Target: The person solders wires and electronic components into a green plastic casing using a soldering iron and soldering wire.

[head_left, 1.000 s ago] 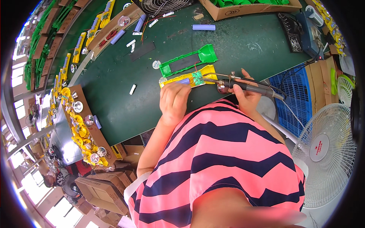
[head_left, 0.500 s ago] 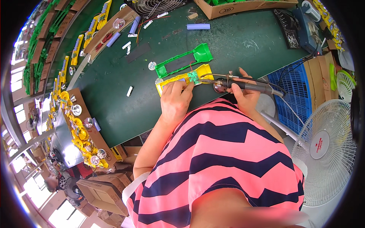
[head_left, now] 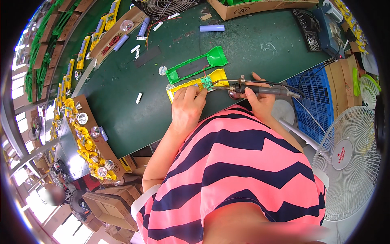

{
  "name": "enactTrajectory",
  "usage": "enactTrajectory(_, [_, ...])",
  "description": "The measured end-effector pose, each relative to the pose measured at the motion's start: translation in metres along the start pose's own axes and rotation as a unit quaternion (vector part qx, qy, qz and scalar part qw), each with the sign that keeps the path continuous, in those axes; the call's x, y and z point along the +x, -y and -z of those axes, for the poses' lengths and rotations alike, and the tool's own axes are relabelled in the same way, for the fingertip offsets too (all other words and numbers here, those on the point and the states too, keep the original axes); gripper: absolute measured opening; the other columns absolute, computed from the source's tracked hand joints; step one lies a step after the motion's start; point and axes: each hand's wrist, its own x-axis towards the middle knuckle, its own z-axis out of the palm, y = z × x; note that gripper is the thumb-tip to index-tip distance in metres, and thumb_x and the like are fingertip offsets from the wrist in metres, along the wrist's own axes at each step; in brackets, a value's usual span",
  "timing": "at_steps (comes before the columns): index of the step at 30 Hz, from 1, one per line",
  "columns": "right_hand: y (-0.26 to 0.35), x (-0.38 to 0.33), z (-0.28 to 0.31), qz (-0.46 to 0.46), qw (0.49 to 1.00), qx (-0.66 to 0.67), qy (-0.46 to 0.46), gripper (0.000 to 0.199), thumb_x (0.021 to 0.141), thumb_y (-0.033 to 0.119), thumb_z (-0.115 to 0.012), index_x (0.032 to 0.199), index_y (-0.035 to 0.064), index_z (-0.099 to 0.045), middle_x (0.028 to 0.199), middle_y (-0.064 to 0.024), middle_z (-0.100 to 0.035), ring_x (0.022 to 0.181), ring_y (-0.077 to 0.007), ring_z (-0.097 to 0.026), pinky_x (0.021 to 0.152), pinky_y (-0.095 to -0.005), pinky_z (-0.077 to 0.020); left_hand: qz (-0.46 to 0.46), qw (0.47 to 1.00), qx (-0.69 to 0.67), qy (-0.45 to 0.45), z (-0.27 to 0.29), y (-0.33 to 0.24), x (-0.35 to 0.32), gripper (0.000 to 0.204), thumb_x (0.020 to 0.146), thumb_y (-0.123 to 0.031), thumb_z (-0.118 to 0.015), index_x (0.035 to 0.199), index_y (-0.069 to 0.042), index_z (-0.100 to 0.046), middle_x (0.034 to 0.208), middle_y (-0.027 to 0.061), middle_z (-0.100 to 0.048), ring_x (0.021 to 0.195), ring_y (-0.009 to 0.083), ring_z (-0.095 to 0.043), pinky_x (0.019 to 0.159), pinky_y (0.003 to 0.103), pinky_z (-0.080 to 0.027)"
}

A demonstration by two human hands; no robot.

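My right hand [head_left: 262, 101] is wrapped round a soldering iron [head_left: 271, 90] that has a thin metal feed tube along its top. The iron's tip reaches the small green circuit board [head_left: 206, 83], which sits at the yellow plastic housing [head_left: 219, 76]. With bent, closed fingers, my left hand [head_left: 188, 106] grips the near edge of that housing, left of the board; its fingertips are partly hidden. Just beyond lies a green plastic housing [head_left: 218, 58], joined to the board by a thin red wire. A round reflector [head_left: 234, 94] shows beneath the iron.
A purple cylindrical battery cell [head_left: 212, 28] lies farther back on the green table [head_left: 252, 53]. At the right stand a blue soldering station [head_left: 327, 34] and a white fan [head_left: 345, 158]. Cardboard boxes with yellow parts [head_left: 87, 142] line the left; a box [head_left: 264, 9] with green parts is behind.
The soldering iron and my right hand have shifted slightly left and away from me, with the tip still at the board. My left hand looks unmoved.
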Motion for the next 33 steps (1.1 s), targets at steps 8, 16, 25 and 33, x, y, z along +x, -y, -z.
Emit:
enactTrajectory(8, [0.004,0.000,0.005,-0.030,0.999,-0.014,0.011,0.019,0.078,0.002,-0.060,0.094,-0.0049,-0.055,0.084,-0.0119,-0.063,0.077,-0.0163,-0.061,0.098,-0.0387,-0.0317,0.002,1.000,-0.002,0.002,0.001,-0.001,0.002,0.023,0.060,-0.001,-0.065,0.083,-0.005,-0.065,0.074,0.0054,-0.053,0.068,0.0214,-0.055,0.060,0.032,-0.045])
enactTrajectory(16, [0.013,0.010,0.010,-0.030,0.994,0.104,-0.034,0.028,0.081,0.004,-0.059,0.105,-0.0077,-0.050,0.090,-0.0150,-0.061,0.065,-0.0164,-0.062,0.059,-0.0227,-0.0483,0.021,0.999,0.013,0.031,0.003,-0.004,0.006,0.020,0.062,-0.001,-0.064,0.082,-0.006,-0.064,0.074,0.0059,-0.052,0.068,0.0221,-0.054,0.060,0.033,-0.045])
enactTrajectory(25, [0.011,0.020,0.028,0.032,0.989,0.098,-0.104,0.025,0.081,0.003,-0.059,0.103,-0.0065,-0.051,0.087,-0.0139,-0.061,0.066,-0.0175,-0.062,0.056,-0.0218,-0.0466,0.177,0.980,-0.017,-0.091,0.010,0.025,0.021,0.027,0.064,-0.003,-0.062,0.090,-0.008,-0.066,0.078,0.0095,-0.054,0.072,0.0262,-0.056,0.067,0.036,-0.045])
enactTrajectory(33, [0.010,0.027,0.045,0.090,0.985,0.055,-0.135,0.021,0.083,0.005,-0.056,0.101,-0.0038,-0.054,0.074,-0.0119,-0.062,0.063,-0.0159,-0.060,0.054,-0.0224,-0.0442,0.292,0.953,0.025,0.072,0.006,0.067,0.007,0.031,0.066,-0.005,-0.058,0.096,-0.009,-0.065,0.095,0.0137,-0.054,0.082,0.0274,-0.057,0.067,0.037,-0.046])
